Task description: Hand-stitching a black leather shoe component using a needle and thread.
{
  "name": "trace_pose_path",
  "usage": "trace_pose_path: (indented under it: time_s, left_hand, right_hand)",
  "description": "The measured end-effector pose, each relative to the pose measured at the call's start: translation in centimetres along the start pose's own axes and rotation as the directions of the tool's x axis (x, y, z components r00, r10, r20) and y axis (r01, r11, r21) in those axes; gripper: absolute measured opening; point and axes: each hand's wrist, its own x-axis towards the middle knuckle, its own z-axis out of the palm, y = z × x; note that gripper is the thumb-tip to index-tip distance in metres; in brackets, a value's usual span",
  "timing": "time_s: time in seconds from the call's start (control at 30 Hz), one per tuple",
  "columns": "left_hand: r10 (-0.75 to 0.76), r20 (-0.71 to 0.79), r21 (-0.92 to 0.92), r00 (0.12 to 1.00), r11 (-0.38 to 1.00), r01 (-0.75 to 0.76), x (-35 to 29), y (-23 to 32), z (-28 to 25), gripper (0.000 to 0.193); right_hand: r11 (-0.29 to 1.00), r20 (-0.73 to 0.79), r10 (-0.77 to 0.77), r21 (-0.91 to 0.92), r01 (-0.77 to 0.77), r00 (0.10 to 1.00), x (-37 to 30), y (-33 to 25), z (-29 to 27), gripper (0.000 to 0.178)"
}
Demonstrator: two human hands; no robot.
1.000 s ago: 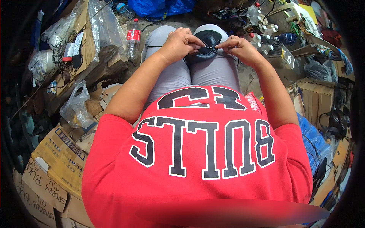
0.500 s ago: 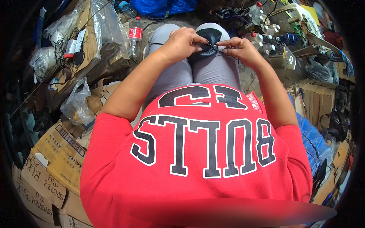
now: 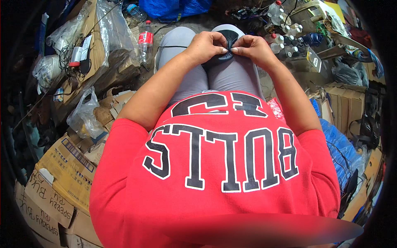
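A clear bottle [image 3: 144,53] with a red cap and label stands beside the left knee [image 3: 175,38], and a see-through plastic bag [image 3: 79,119] holds something yellowish — too unclear to name. The black shoe piece [image 3: 233,36] rests on the right knee [image 3: 226,28], under and between the fingertips; left hand [image 3: 206,46] and right hand [image 3: 254,50] each pinch it — thumb against finger — nearly touching one another.
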Motion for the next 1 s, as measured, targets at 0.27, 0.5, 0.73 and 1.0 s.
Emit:
trace_pose_path:
  time_s: [0.27, 0.5, 0.73, 1.0]
  left_hand:
    - [-0.018, -0.015, 0.153, 1.0, 0.988, 0.02, -1.5, 1.0, -2.6, 0.008]
    - [-0.016, 0.09, 0.433, 0.996, 0.901, -0.025, -1.0, 3.5, -1.9, 0.014]
    - [0.163, 0.23, 0.53, 0.96, 0.806, -0.263, -0.1, 3.7, -1.1, 0.014]
    - [0.176, 0.241, 0.573, 0.954, 0.768, -0.287, -0.5, 3.4, -2.4, 0.012]
  right_hand:
    - [0.973, 0.059, -0.075, 0.225, 0.06, 0.995, -0.1, 1.1, -2.2, 0.015]
    - [0.998, 0.179, 0.06, -0.042, -0.053, 0.982, -2.4, 2.1, -4.1, 0.016]
    - [0.803, -0.048, -0.272, -0.561, 0.199, 0.961, 0.5, -0.7, -6.7, 0.017]
    - [0.329, 0.263, -0.421, -0.848, 0.416, 0.868, -1.3, -5.0, -3.2, 0.014]
